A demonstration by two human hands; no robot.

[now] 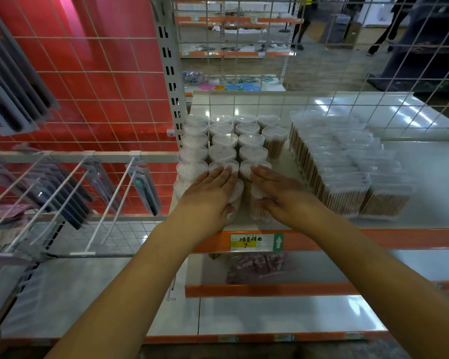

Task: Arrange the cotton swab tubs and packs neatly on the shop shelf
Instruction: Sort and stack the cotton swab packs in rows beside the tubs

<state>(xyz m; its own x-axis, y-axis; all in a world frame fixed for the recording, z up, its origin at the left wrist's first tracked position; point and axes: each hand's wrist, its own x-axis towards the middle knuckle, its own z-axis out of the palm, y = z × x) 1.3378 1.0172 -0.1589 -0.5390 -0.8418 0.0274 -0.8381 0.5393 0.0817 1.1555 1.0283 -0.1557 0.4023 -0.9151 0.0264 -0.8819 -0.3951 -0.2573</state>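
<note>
Roughly twenty tubs (224,139); two hands (213,193).

You have clear heart-shaped plastic swab tubs (224,139) left on the white metal shelf (425,177), clear rectangular swab packs (347,161) right.

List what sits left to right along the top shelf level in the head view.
Hanging packs on hooks → grey upright → heart-lid swab tubs → left hand → right hand → flat swab packs → bare shelf.
</note>
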